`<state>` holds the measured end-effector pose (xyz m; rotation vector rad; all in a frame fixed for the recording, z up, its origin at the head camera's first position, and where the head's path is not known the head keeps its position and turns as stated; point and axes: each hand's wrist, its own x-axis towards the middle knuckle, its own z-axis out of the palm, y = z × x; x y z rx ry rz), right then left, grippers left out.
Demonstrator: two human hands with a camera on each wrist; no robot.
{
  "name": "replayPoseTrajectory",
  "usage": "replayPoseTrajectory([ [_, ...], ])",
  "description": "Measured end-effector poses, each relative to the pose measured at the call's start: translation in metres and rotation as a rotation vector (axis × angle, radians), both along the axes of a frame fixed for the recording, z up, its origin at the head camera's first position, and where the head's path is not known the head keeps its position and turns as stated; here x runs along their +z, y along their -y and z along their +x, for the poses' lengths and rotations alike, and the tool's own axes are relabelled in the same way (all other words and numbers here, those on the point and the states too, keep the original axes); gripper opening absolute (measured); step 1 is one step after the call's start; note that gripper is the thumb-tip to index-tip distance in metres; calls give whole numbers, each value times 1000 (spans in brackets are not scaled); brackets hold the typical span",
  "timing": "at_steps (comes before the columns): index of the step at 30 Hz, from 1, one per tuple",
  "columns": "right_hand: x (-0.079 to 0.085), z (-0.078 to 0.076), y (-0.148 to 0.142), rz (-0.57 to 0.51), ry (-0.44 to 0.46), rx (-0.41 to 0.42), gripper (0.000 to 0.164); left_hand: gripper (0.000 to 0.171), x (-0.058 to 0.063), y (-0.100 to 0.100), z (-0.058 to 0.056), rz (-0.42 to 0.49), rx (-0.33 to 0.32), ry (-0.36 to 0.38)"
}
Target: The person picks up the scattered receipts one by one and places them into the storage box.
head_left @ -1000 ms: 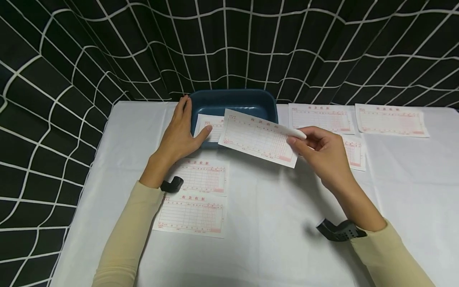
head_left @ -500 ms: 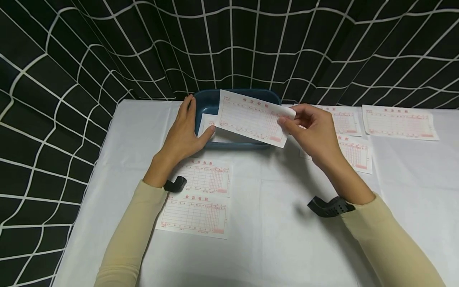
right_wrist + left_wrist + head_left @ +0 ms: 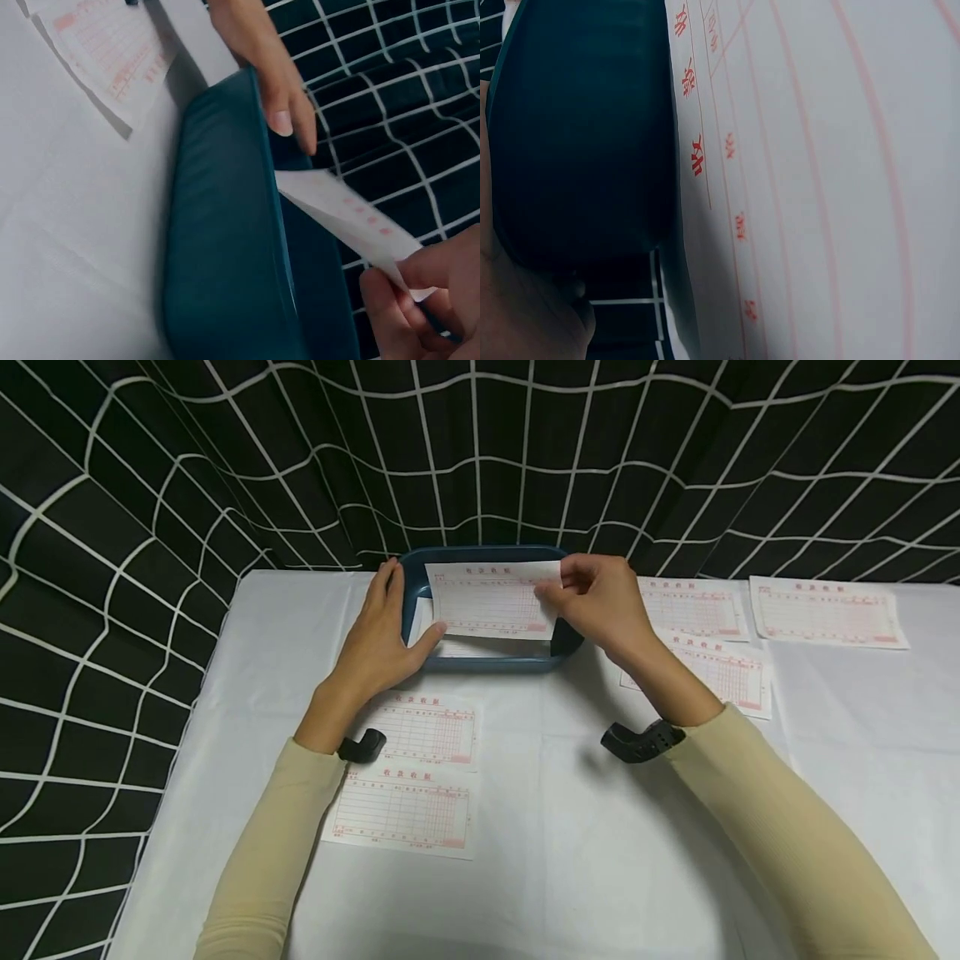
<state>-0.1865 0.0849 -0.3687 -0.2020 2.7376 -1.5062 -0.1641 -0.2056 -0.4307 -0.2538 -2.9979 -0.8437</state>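
Note:
A blue plastic tray (image 3: 491, 665) stands at the back of the table, a paper slip (image 3: 480, 650) lying inside it. My right hand (image 3: 604, 602) pinches another receipt slip (image 3: 487, 603), printed in red, by its right end between thumb and fingers. That receipt is over the tray's opening, and in the right wrist view it slants down inside the rim. My left hand (image 3: 378, 631) rests along the tray's left side with its fingers extended, its thumb (image 3: 282, 122) over the rim. The receipt fills much of the left wrist view, next to the dark tray wall (image 3: 585, 135).
Two receipts (image 3: 405, 810) lie in a column in front of the tray. More receipts (image 3: 828, 612) lie on the right of the white-covered table (image 3: 600, 877). A black curtain with white grid lines (image 3: 510, 452) hangs at the back and left.
My right hand has moved left and back, bringing the receipt from the tray's right front to over its opening, now more level. My left hand has stayed at the tray's left side.

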Motion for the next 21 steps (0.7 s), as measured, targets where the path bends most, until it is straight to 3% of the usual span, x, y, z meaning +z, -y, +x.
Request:
replayPoseTrajectory([
  [7,-5,-18,20,119,16,38,20,102,-1,0,0,-6,-8,-4],
  [14,-11,-33,37,254,-62,64,25,102,0,3,0,-1,-13,-8],
  [21,-4,-25,41,284,-101,60,56,104,0,3,-1,-2,-13,4],
])
